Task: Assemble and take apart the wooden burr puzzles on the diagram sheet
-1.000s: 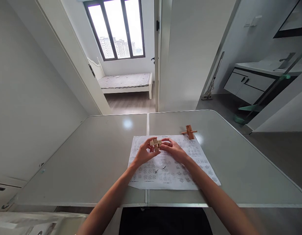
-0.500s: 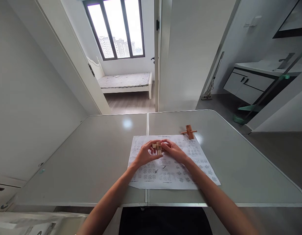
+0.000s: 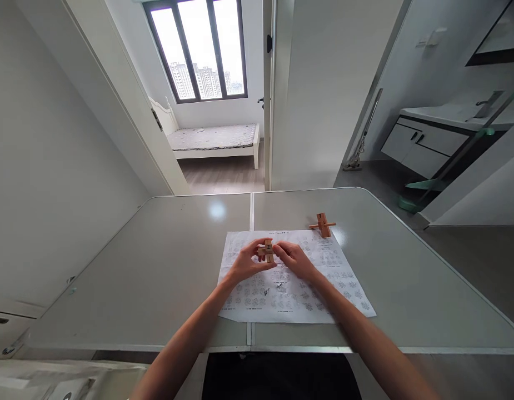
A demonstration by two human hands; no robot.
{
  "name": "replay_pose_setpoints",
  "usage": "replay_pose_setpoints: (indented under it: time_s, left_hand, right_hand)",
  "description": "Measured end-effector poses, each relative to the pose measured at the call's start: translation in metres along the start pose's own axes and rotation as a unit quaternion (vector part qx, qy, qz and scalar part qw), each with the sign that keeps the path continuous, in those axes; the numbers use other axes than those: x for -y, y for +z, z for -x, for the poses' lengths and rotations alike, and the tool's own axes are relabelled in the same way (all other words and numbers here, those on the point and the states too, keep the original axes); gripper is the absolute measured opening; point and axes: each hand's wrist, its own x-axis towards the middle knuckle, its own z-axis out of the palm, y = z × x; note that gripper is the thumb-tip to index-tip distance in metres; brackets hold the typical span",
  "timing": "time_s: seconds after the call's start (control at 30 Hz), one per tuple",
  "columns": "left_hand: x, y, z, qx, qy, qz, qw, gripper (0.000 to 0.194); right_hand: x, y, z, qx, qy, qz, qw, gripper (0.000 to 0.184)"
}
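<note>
A small wooden interlocking puzzle (image 3: pixel 266 250) with a dark mark on its upper face is held just above a printed instruction sheet (image 3: pixel 294 289). My left hand (image 3: pixel 248 262) pinches it from the left with thumb and fingers. My right hand (image 3: pixel 296 259) grips it from the right, fingers curled at its side. Both hands are closed on the puzzle. A second wooden cross-shaped puzzle (image 3: pixel 322 224) stands on the table beyond the sheet's far right corner, apart from both hands.
The grey table (image 3: pixel 156 278) has a centre seam and rounded far corners. Behind it an open doorway shows a bed (image 3: pixel 213 139) under a window. A bathroom cabinet (image 3: pixel 423 147) and a green mop (image 3: pixel 423 189) are at the right.
The puzzle has been turned in my hands: its long piece lay sideways, now a marked face points up. Both hands stayed over the sheet and shifted only slightly.
</note>
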Motion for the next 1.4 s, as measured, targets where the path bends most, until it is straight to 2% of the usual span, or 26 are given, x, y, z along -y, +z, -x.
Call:
replay_pose_setpoints:
  time_s: [0.13,0.33,0.47,0.57,0.67,0.8,0.97,1.07,1.13,1.2,1.4]
  left_hand:
    - [-0.001,0.001,0.001,-0.026,0.058,-0.075,0.995,0.063]
    - [0.002,0.002,0.001,-0.035,0.113,-0.126,0.985,0.062]
    - [0.006,0.004,0.001,-0.042,0.076,-0.117,0.989,0.065]
    - [0.012,0.005,0.000,-0.051,0.026,-0.070,0.996,0.068]
    - [0.019,0.005,-0.003,-0.081,-0.005,-0.031,0.996,0.062]
    - [0.023,0.005,-0.006,-0.100,-0.026,-0.039,0.994,0.050]
    - [0.021,0.004,-0.005,-0.095,-0.039,-0.081,0.991,0.040]
    - [0.021,0.004,-0.005,-0.090,-0.050,-0.082,0.991,0.036]
    - [0.022,0.004,-0.005,-0.087,-0.054,-0.079,0.992,0.035]
    - [0.023,0.004,-0.005,-0.083,-0.054,-0.080,0.992,0.033]
    - [0.020,0.005,-0.006,-0.072,-0.044,-0.107,0.991,0.030]
  right_hand:
    - [-0.003,0.001,-0.001,0.048,0.054,-0.097,0.993,0.059]
    - [0.001,0.004,0.000,0.065,0.118,-0.222,0.966,0.064]
    - [0.004,0.006,0.000,0.069,0.142,-0.266,0.951,0.062]
    - [-0.002,0.004,-0.005,0.020,0.172,-0.304,0.937,0.059]
    - [-0.012,-0.003,-0.011,-0.074,0.210,-0.384,0.896,0.049]
    - [-0.028,-0.014,-0.016,-0.159,0.204,-0.498,0.827,0.035]
    - [-0.044,-0.017,-0.017,-0.232,0.189,-0.598,0.744,0.021]
    - [-0.050,-0.019,-0.017,-0.258,0.184,-0.625,0.713,0.020]
    - [-0.050,-0.020,-0.017,-0.264,0.186,-0.626,0.710,0.022]
    - [-0.048,-0.021,-0.017,-0.259,0.192,-0.615,0.720,0.026]
    - [-0.035,-0.014,-0.016,-0.168,0.227,-0.557,0.781,0.033]
